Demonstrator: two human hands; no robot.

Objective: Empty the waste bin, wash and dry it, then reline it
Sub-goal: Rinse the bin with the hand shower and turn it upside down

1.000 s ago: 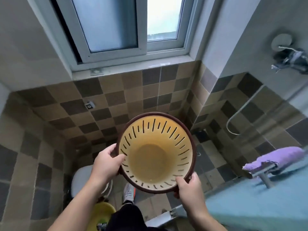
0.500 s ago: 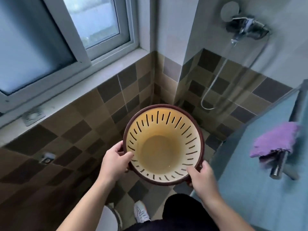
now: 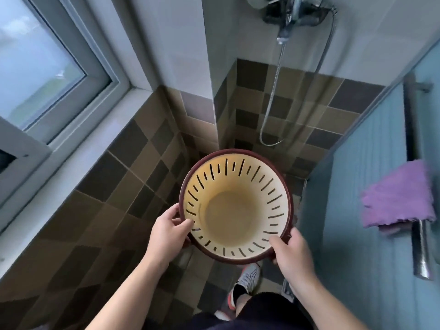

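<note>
I hold a round waste bin point(image 3: 234, 208) in front of me, its mouth facing the camera. It is cream-yellow inside with slits around the wall and has a dark red rim. Nothing lies inside it and no liner is in it. My left hand point(image 3: 169, 228) grips the rim at the lower left, thumb inside. My right hand point(image 3: 289, 253) grips the rim at the lower right. A purple cloth point(image 3: 397, 198) hangs over a metal door handle at the right.
A shower mixer point(image 3: 295, 13) is mounted on the white wall above, its hose point(image 3: 273, 91) looping down over brown checked tiles. A window point(image 3: 40, 67) is at the left, a blue door point(image 3: 371, 210) at the right. My shoe point(image 3: 247, 277) stands on the tiled floor.
My view has swung right, from the window and toilet toward the shower corner. The bin stays in both hands, held the same way.
</note>
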